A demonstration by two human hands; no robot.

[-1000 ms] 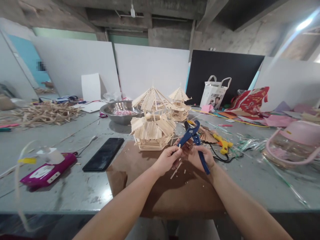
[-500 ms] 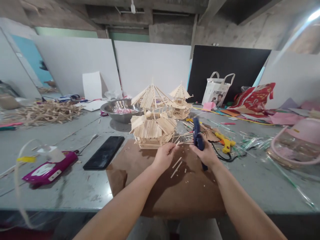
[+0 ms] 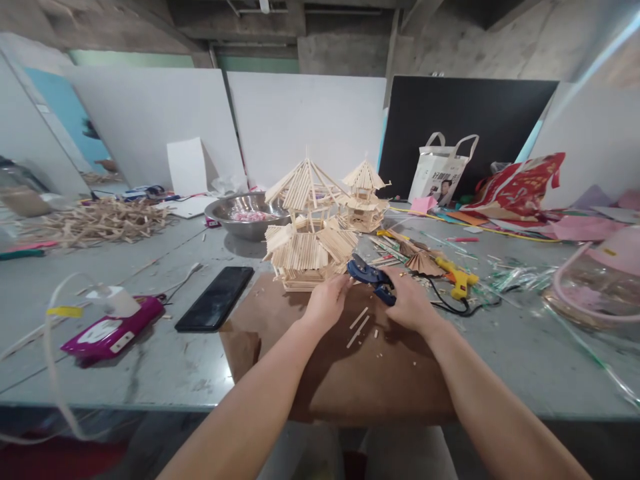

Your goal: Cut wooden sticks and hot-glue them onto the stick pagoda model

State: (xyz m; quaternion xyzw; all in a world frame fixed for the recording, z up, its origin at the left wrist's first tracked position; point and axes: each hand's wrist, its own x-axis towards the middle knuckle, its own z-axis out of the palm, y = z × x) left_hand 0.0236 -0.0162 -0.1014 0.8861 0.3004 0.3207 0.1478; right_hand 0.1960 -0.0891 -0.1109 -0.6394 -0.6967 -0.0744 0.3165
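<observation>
My right hand (image 3: 413, 300) is wrapped round dark blue hand cutters (image 3: 367, 272), whose head points left at the fingertips of my left hand (image 3: 327, 300). Those fingers are pinched on a thin wooden stick, now mostly hidden behind them and the cutters' head. Just behind my left hand stands a pavilion model (image 3: 305, 253) built of wooden sticks, its upper roof only partly covered. Cut stick pieces (image 3: 359, 331) lie below my hands on a brown board (image 3: 395, 387).
A second stick pavilion (image 3: 364, 200) and a metal bowl (image 3: 240, 227) stand behind. A yellow glue gun (image 3: 459, 279) lies right, near a clear pink-handled container (image 3: 585, 293). On the left are a phone (image 3: 215, 300), a purple power strip (image 3: 113, 330) and a stick pile (image 3: 105, 223).
The cutters have swung from upright to pointing left, and their head has come to my left fingertips. The whole view has shifted slightly.
</observation>
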